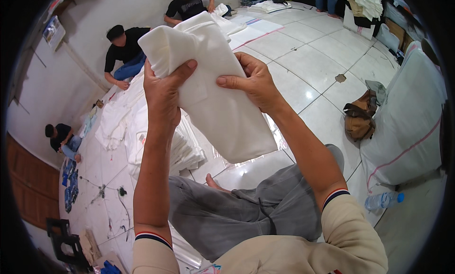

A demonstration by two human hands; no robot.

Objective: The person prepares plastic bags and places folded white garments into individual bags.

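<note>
A folded white cloth garment (222, 117) is held up in front of me, tilted, its collar-like folded end at the upper left. My left hand (163, 91) grips its left edge, thumb on top. On the right edge my right hand (256, 82) pinches it, thumb across the face and fingers behind. Below and to the left lies a pile of white folded garments (182, 153), partly hidden by my left forearm. Shiny clear plastic (280, 140) shows on the floor behind the held garment's lower end.
Loose white garments (116, 124) spread over the tiles at left, near several seated people. At right stand a large white sack (407, 117), a brown bag (361, 115) and a water bottle (381, 201). A black stool (66, 243) is at lower left.
</note>
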